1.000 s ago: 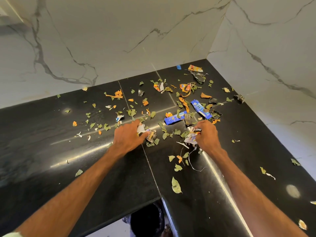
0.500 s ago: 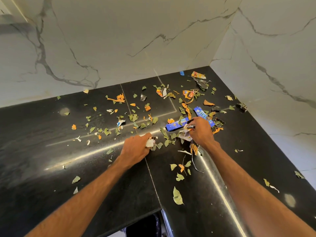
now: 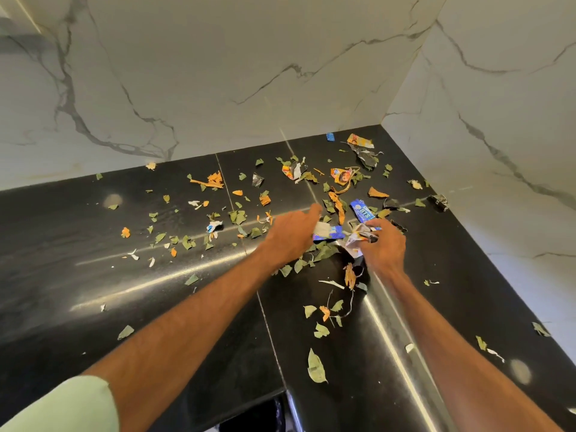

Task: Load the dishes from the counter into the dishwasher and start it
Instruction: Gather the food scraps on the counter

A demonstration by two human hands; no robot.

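No dishes or dishwasher are in view. A black corner counter point(image 3: 93, 275) is strewn with green leaf scraps, orange bits and torn wrappers. My left hand point(image 3: 291, 233) reaches over the middle of the litter and holds a blue and silver wrapper point(image 3: 328, 233), its index finger stretched out. My right hand point(image 3: 381, 246) grips a crumpled bunch of wrapper scraps point(image 3: 358, 238) just beside it. Another blue wrapper point(image 3: 361, 211) lies right behind the two hands.
White marble walls point(image 3: 249, 73) close the counter at the back and right. More wrappers point(image 3: 361, 141) lie in the far corner. A large leaf point(image 3: 316, 367) lies near the front edge. A dark opening point(image 3: 255, 416) shows below the counter's front edge.
My left hand has moved right and forward, from a white scrap to the blue and silver wrapper. My right hand has shifted slightly with its bunch. The view has moved closer.
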